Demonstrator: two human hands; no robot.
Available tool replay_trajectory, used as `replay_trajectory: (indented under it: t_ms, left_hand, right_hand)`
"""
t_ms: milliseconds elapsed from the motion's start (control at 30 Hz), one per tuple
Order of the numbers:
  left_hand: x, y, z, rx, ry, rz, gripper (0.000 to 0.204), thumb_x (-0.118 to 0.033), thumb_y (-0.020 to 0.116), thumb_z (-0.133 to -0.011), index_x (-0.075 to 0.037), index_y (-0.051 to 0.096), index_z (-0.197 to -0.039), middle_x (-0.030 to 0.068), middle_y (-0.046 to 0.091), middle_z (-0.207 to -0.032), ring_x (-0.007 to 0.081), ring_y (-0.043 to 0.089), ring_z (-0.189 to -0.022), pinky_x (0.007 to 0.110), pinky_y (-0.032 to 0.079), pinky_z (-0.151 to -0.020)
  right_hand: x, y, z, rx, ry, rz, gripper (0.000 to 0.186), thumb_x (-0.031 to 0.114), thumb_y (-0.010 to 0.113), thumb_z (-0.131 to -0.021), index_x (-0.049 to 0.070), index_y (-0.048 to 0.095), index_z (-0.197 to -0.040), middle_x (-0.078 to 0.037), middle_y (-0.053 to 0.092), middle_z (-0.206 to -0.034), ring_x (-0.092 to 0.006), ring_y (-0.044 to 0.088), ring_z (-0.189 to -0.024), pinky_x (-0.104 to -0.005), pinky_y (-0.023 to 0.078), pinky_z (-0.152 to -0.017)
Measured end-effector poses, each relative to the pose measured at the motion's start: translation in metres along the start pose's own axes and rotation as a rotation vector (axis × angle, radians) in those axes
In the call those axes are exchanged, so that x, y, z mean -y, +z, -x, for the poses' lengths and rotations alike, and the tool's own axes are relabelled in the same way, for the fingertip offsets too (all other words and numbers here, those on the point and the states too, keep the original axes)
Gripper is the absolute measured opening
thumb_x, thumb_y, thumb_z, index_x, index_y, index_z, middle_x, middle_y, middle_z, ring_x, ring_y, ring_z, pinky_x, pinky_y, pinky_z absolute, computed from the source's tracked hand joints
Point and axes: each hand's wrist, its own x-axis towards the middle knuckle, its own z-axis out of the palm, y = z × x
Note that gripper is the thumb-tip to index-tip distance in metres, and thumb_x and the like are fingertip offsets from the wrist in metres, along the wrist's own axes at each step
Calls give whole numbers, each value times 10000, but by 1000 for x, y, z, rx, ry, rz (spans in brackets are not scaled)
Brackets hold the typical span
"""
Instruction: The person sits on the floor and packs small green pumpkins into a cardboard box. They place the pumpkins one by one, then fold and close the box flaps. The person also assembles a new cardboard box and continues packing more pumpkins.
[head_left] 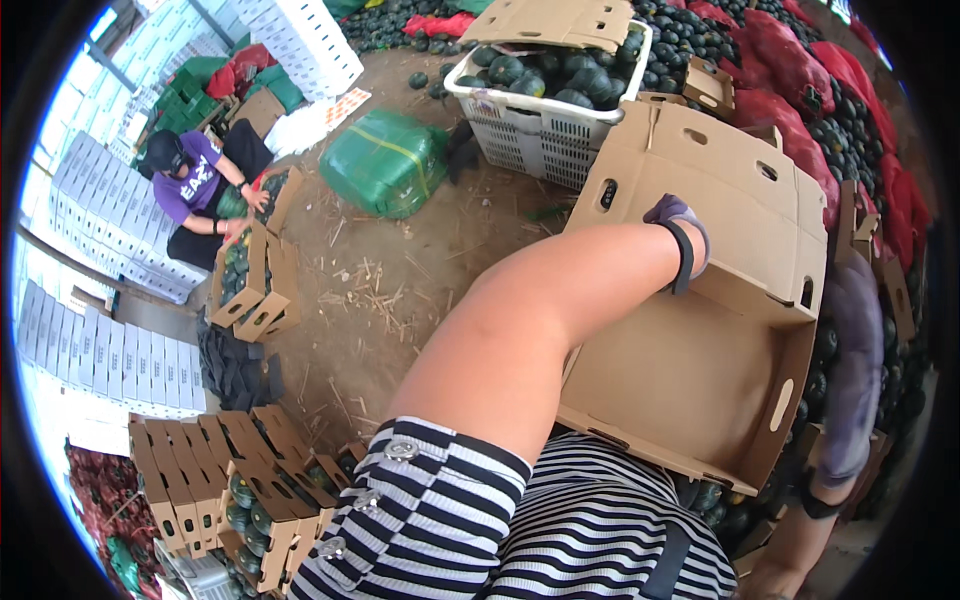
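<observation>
In front of me on the right lies an open cardboard tray point(670, 380) with bare inside walls. A brown cardboard panel with hand holes point(735, 200) adjoins its far side. My left hand point(682, 222), in a purple-grey glove with a dark band at the wrist, reaches across to the near part of that panel. Its fingers are turned away and mostly hidden. Along the tray's right side is my right hand point(853, 370), in a matching glove. It is stretched long and smeared by motion, so its grip does not show.
A white crate point(530, 125) of dark green squashes stands beyond the panel. A green wrapped bale point(385, 165) lies on the straw-strewn floor. A co-worker in purple point(195, 180) handles filled boxes at far left. Cardboard boxes point(190, 480) stand lower left; squashes and red sacks point(775, 130) flank the right.
</observation>
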Motion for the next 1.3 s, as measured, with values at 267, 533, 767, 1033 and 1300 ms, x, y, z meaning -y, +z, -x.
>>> replay_trajectory:
  t_ms: [267,533,767,1033,1300]
  left_hand:
    - [-19,23,122,-178,-73,391,450,-438,764,-796,-245,744,-1202,41,724,-1093,284,673,-994,527,499,-775]
    - [-44,48,130,-63,-124,335,468,-434,764,-796,-228,735,-1215,54,718,-1098,293,669,-998,536,500,-792]
    - [-27,9,81,-20,-175,126,484,-430,764,-795,-213,728,-1227,65,712,-1102,301,665,-1001,544,501,-807]
    - [-27,7,26,99,-302,-124,503,-425,764,-795,-196,719,-1240,77,707,-1107,311,661,-1005,553,502,-825]
    - [-28,-22,45,101,-180,-164,400,-333,752,-811,-149,726,-1165,83,701,-1061,292,661,-942,549,494,-815]
  right_hand:
    - [157,119,-94,994,-856,6,698,608,592,-912,-3,625,-1248,-195,620,-1280,-358,603,-1190,-508,411,-1075]
    - [121,80,-25,710,-862,-3,613,433,547,-802,47,683,-1257,-154,642,-1303,-354,611,-1250,-536,388,-1088]
    - [149,101,-62,764,-929,-230,715,657,669,-833,11,696,-1139,-154,685,-1167,-323,645,-1153,-506,426,-1028]
    - [139,138,-35,780,-961,-708,775,609,670,-854,8,592,-1338,-199,588,-1374,-349,526,-1315,-485,354,-1142]
    - [127,128,-56,726,-930,-338,854,650,691,-808,28,570,-1380,-154,580,-1371,-275,540,-1299,-479,363,-1127]
